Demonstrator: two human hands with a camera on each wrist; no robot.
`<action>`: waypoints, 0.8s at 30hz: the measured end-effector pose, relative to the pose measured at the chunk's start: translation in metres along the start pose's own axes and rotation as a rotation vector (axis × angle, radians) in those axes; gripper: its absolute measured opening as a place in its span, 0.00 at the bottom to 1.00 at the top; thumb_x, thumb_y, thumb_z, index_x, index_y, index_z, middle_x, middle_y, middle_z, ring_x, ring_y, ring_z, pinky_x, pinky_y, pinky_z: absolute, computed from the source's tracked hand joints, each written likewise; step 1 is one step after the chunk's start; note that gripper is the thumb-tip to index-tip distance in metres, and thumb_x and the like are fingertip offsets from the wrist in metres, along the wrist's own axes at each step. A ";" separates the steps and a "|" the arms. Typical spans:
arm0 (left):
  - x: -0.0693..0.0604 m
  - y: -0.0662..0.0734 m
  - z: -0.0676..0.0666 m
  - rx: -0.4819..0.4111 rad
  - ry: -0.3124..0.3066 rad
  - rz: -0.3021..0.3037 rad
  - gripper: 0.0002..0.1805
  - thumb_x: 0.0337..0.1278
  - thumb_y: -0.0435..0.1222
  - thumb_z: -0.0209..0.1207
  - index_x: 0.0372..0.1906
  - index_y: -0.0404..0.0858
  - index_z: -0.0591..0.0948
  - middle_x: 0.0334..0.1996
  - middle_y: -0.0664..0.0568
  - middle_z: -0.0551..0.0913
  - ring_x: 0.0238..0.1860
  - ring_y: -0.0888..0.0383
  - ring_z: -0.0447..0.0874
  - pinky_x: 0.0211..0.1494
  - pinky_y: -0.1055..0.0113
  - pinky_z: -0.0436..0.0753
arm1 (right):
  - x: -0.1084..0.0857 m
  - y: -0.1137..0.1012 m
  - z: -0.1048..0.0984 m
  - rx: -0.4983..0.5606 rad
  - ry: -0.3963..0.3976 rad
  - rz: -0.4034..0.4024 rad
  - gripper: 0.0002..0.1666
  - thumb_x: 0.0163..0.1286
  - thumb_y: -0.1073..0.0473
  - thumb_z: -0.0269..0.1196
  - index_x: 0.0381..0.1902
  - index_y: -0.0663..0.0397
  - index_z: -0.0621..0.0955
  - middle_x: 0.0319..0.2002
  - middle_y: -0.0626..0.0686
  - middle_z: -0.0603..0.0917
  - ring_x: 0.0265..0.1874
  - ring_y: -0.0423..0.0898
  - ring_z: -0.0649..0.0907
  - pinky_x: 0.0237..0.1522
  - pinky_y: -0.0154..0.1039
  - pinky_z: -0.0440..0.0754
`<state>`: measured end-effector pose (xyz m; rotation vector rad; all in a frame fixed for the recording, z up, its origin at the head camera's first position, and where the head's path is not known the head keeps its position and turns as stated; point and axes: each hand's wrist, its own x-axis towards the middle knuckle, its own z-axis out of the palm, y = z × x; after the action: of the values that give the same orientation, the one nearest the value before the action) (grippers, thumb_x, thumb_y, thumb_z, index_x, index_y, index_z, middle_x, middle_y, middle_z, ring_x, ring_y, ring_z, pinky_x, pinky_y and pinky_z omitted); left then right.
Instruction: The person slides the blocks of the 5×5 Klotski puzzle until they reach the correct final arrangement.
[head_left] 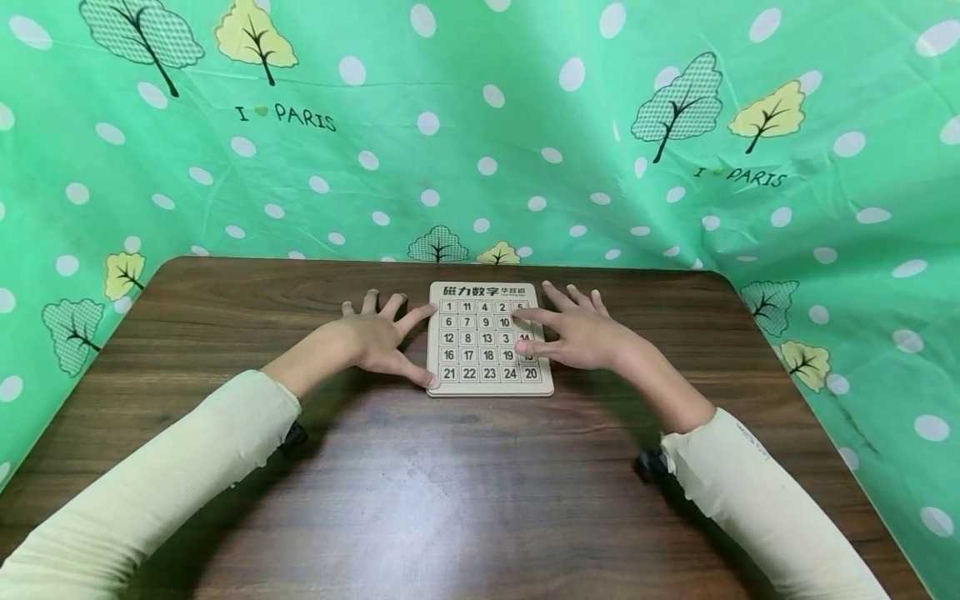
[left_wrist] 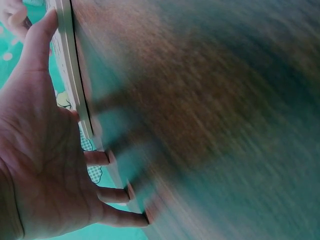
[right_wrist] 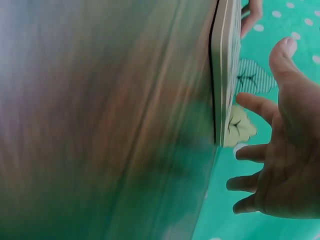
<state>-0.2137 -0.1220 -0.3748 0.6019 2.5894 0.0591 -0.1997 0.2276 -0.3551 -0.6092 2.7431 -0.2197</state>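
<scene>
I've got the number board (head_left: 488, 388) mid-frame between both hands — left hand (head_left: 371, 340) splayed at its left edge, right hand (head_left: 585, 333) nearer the tiles (head_left: 487, 338), fingers (head_left: 537, 317) over the rightmost ones. Both loose, gripping nothing.

Green cloth (head_left: 465, 50) with white dots (head_left: 572, 75) and printed trees (head_left: 678, 108) hangs from nine through twelve to three o'clock; the brown wooden table (head_left: 360, 550) shows pale glare (head_left: 423, 492) toward six.

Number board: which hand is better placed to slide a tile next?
Probably the right hand: its fingers reach over the tiles, while the left hand touches the left edge of the board.
</scene>
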 end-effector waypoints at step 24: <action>-0.002 0.002 -0.001 -0.014 0.008 0.002 0.73 0.52 0.85 0.63 0.95 0.66 0.40 0.94 0.35 0.43 0.89 0.14 0.36 0.81 0.09 0.48 | -0.014 0.001 -0.002 0.005 -0.015 -0.006 0.41 0.83 0.23 0.57 0.87 0.25 0.72 0.93 0.67 0.49 0.90 0.82 0.47 0.85 0.85 0.36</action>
<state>-0.2114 -0.1210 -0.3730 0.6000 2.5939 0.0797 -0.1886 0.2352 -0.3492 -0.6161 2.7255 -0.2222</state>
